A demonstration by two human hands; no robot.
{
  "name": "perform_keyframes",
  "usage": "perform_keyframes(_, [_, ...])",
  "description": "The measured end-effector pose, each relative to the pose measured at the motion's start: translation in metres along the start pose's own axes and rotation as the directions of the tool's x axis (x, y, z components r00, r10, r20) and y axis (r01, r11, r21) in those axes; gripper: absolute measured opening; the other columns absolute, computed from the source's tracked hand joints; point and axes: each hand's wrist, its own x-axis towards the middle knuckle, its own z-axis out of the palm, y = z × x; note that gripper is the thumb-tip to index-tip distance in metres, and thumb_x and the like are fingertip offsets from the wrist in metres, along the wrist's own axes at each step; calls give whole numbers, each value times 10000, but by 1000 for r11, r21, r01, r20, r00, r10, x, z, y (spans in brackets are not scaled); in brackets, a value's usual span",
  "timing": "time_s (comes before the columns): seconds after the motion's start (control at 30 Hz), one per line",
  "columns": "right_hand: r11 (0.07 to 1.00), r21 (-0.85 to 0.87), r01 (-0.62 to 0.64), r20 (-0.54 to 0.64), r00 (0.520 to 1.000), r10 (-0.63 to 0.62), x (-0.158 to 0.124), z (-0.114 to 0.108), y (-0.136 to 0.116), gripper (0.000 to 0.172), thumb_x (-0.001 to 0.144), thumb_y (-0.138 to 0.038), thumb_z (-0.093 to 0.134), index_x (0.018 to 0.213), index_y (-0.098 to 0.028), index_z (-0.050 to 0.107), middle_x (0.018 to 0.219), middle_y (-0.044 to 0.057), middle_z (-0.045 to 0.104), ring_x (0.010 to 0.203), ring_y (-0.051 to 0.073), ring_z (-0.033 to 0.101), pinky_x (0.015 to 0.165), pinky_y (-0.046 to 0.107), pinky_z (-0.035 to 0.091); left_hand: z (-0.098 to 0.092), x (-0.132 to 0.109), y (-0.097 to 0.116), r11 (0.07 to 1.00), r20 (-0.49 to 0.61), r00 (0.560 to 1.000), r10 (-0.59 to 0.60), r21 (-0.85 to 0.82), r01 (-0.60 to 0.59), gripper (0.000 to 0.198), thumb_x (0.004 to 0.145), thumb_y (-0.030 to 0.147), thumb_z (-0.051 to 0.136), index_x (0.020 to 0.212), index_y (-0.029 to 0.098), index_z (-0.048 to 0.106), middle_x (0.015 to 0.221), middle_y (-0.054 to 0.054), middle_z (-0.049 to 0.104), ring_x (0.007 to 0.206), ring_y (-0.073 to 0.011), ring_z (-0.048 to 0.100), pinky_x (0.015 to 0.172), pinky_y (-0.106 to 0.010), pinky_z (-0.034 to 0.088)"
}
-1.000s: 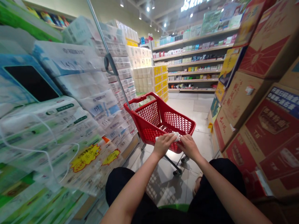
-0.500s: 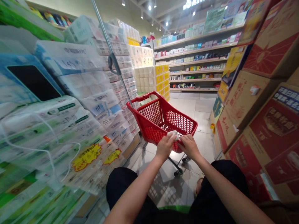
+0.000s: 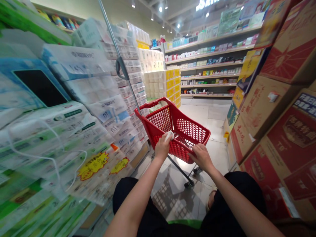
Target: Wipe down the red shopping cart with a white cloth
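A red plastic shopping cart [image 3: 184, 126] with perforated basket walls stands in front of me, its wheels on the tiled floor. On the near side of its rim, my left hand [image 3: 162, 147] is closed round a crumpled white cloth or tissue [image 3: 169, 135] and presses it to the edge. Further right, my right hand [image 3: 201, 155] grips the rim near the cart's corner, fingers over the top and thumb outside. A metal pole [image 3: 111, 31] with a dark grip rises beside the cart's push handle.
Packs of tissue paper [image 3: 108, 107] are stacked high on the left, with a phone [image 3: 40, 87] and a white cable [image 3: 46, 158] on them. Cardboard cartons [image 3: 266, 95] line the right. Stocked shelves [image 3: 209, 61] stand at the back. My knees flank the cart's near end.
My left hand has slid leftward along the cart's rim with the white cloth. My right hand stays on the rim, and the view has shifted slightly.
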Motion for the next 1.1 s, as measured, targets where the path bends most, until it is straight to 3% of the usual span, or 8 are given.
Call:
perform_keyframes(0.1, [1000, 8, -1, -4, 1000, 1, -2, 0, 2, 198, 917, -421, 525, 850, -235, 528, 897, 66, 592, 943, 249, 479, 892, 392, 371, 5, -16, 14, 988, 33, 989, 147, -43, -145, 527, 931, 130, 443, 1418, 332, 431, 1480, -27, 419, 1210, -202, 505, 984, -332, 481])
perform_keyframes(0.2, [1000, 14, 9, -7, 1000, -9, -4, -2, 4, 185, 914, -413, 529, 851, -240, 529, 894, 65, 592, 947, 252, 485, 889, 392, 374, 0, -16, 0, 975, 80, 972, 222, -12, -222, 575, 929, 129, 450, 1446, 370, 381, 1516, 5, 386, 1189, -195, 522, 965, -328, 489])
perform_keyframes(0.43, [1000, -11, -4, -12, 1000, 4, -2, 0, -1, 191, 911, -409, 534, 829, -237, 518, 888, 62, 591, 934, 248, 485, 889, 394, 370, -19, 28, -61, 994, 1, 996, -84, 75, 84, 518, 919, 91, 414, 1364, 342, 500, 1457, -12, 467, 1004, -198, 578, 889, -360, 514])
perform_keyframes(0.57, [1000, -23, -16, -29, 999, 15, -1, 3, -5, 178, 903, -399, 540, 829, -238, 522, 864, 60, 590, 923, 249, 485, 894, 400, 367, -7, 10, -19, 998, 6, 1000, -28, 53, 27, 493, 917, 104, 422, 1363, 295, 504, 1438, -39, 474, 992, -190, 575, 889, -348, 518])
perform_keyframes(0.73, [999, -47, -13, -38, 999, 12, -1, 0, -5, 157, 905, -392, 531, 872, -239, 550, 881, 65, 596, 943, 257, 488, 899, 400, 365, 5, -27, 39, 977, 42, 976, 214, 19, -215, 529, 925, 162, 457, 1426, 328, 424, 1448, -42, 458, 1002, -182, 594, 870, -315, 521])
perform_keyframes(0.83, [999, -41, -7, -25, 1000, 6, -3, -4, -5, 156, 911, -389, 525, 877, -239, 548, 897, 61, 597, 937, 248, 485, 888, 390, 370, -2, -19, 27, 966, 69, 966, 251, 52, -254, 533, 926, 161, 458, 1421, 352, 414, 1451, -28, 462, 973, -183, 597, 825, -309, 522])
perform_keyframes(0.97, [999, -31, -15, -19, 1000, 14, -3, -5, -6, 173, 919, -399, 519, 857, -238, 535, 899, 58, 592, 933, 241, 475, 886, 385, 368, -11, 8, -4, 993, 30, 998, 62, 95, -64, 516, 914, 120, 446, 1389, 319, 450, 1430, -43, 480, 960, -204, 576, 811, -329, 518])
perform_keyframes(1.1, [999, -38, -28, -16, 999, 27, -2, -3, -10, 184, 929, -403, 511, 872, -229, 528, 910, 60, 591, 944, 240, 466, 915, 394, 357, -6, 6, 16, 994, 61, 997, 57, 89, -62, 468, 936, 152, 431, 1379, 301, 455, 1423, -45, 471, 966, -226, 557, 815, -360, 517])
